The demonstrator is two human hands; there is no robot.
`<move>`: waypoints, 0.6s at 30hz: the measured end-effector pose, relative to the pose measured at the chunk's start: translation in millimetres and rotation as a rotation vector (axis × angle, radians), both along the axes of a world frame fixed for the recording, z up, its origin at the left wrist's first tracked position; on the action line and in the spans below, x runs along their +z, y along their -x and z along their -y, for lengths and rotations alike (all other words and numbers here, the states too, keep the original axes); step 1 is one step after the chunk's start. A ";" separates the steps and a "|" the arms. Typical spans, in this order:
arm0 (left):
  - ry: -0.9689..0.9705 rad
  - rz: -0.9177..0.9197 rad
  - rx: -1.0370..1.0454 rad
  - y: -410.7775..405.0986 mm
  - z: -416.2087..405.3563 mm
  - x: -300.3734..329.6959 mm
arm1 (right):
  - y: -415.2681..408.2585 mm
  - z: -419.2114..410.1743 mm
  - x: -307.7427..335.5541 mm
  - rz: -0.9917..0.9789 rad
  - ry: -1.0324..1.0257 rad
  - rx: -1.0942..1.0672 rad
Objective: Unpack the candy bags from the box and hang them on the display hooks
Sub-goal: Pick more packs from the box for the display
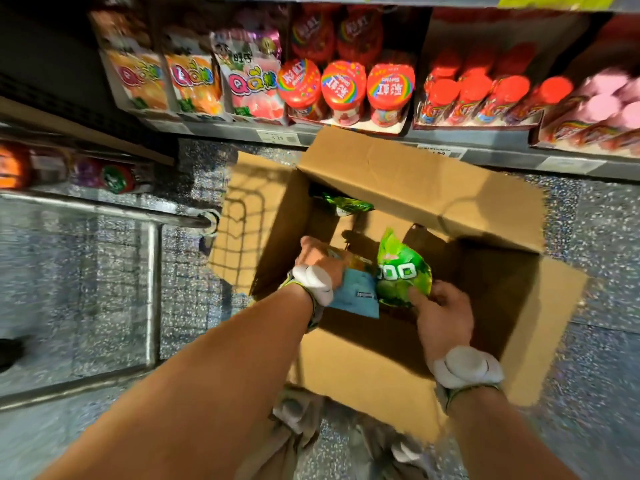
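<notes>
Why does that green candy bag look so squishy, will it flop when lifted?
Probably yes. The green bag is crinkled, shiny film, so it likely bends and feels slippery. It looks puffy, so it is probably light. The right hand pinches its lower edge, and the rest may droop.

- A shop aisle — the sweets section.
- A shelf [346, 138] carries rows of candy bags [194, 84] and red-lidded candy jars [343, 91].
- Price labels [277, 136] sit along its front edge.
- A metal trolley frame [152, 289] stands on a speckled floor [606, 220].
</notes>
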State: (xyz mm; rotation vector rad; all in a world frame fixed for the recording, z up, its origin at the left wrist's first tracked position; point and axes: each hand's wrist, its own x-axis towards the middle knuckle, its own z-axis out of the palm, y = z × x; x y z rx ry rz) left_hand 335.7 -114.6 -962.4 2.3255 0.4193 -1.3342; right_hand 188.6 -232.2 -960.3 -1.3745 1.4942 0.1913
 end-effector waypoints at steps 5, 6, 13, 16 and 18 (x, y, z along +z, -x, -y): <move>0.206 0.056 0.199 5.8 -17.8 51.3 | 10.4 -12.5 69.1 0.112 -0.180 -0.271; 0.243 0.035 0.193 7.4 -16.6 54.0 | 10.9 -11.2 73.9 0.154 -0.238 -0.360; 0.303 0.075 0.100 14.6 -23.6 153.3 | 14.5 -15.9 172.5 0.304 -0.349 -0.662; 0.282 0.046 -0.004 19.3 -23.7 216.1 | 12.8 -14.9 231.0 0.340 -0.409 -0.619; 0.303 0.015 -0.050 21.1 -24.1 248.4 | 11.1 -13.5 257.5 0.371 -0.428 -0.644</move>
